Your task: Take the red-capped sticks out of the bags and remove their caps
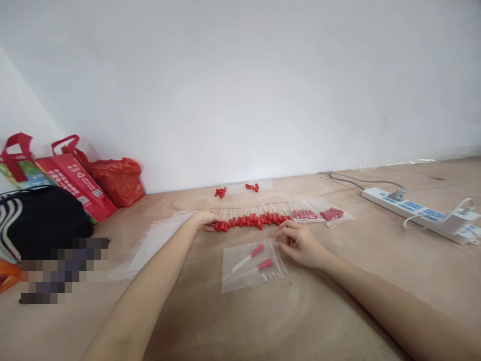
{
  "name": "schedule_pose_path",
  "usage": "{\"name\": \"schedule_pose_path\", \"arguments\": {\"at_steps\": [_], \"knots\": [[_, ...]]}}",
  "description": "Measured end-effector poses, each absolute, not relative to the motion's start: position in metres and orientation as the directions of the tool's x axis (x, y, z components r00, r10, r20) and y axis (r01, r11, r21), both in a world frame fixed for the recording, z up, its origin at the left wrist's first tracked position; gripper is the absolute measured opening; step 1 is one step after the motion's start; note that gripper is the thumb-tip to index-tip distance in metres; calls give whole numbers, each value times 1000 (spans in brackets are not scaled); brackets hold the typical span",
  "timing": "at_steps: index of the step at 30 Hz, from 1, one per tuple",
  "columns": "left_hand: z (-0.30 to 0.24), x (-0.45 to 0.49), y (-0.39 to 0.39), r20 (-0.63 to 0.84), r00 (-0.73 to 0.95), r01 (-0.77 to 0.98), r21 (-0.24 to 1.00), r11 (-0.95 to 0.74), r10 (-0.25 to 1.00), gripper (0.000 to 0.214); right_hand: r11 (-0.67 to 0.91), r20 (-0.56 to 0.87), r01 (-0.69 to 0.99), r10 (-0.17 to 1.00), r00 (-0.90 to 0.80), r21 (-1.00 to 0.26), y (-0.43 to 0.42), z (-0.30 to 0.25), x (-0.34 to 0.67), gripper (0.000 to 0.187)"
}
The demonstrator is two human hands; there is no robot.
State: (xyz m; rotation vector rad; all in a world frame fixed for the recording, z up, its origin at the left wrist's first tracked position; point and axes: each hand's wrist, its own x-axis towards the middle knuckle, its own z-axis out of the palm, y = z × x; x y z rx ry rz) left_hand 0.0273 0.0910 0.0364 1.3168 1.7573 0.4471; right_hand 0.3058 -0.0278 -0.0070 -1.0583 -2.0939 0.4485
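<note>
Nearest the camera, bare forearms (pixel 145 296), cut off below. Just left of the right hand's (pixel 302 245) loosely curled fingers, a clear zip bag (pixel 233 287), two red-bulbed, clear-stemmed droppers (pixel 257 250) inside; contact hard to tell. At the left hand's (pixel 205 219) bent fingers, a row of matching droppers (pixel 243 220), stems pale and faint; grip impossible to tell.

On the right of the tabletop (pixel 285 321), a white power strip (pixel 419 211) with blue socket panels carries a grey plug (pixel 397 195) and a white adapter (pixel 459 220); a grey cord (pixel 347 181) runs near the white wall (pixel 240 90). At left, a red plastic bag (pixel 118 180) sits beside a red printed shopping bag (pixel 75 181), behind a black, white-striped fabric item (pixel 52 215).
</note>
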Motion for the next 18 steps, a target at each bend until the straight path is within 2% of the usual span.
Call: {"name": "schedule_pose_path", "arguments": {"at_steps": [4,8,12,14,15,16,18], "knots": [[40,23,83,-390,-110,619,693,370,914,31,490,376,642,870,-319,-589,-26,-5,305,8],[40,18,75,-312,-148,654,682,329,939,30,427,294,618,904,-311,-659,-27,-3,303,9],[37,19,52,-109,-188,710,672,212,976,23,362,211,557,925,-317,-747,-28,-6,300,11],[33,24,28,38,-158,745,661,94,987,21,346,182,518,922,-341,-783,-27,-9,299,11],[30,28,14,117,-108,762,648,6,987,20,344,171,499,918,-359,-796,-26,-11,298,11],[26,32,0,233,60,788,586,-190,971,22,344,163,481,911,-379,-806,-26,-13,298,11],[18,40,-27,296,369,715,515,-473,881,24,347,151,452,898,-414,-822,-24,-16,297,12]]}}
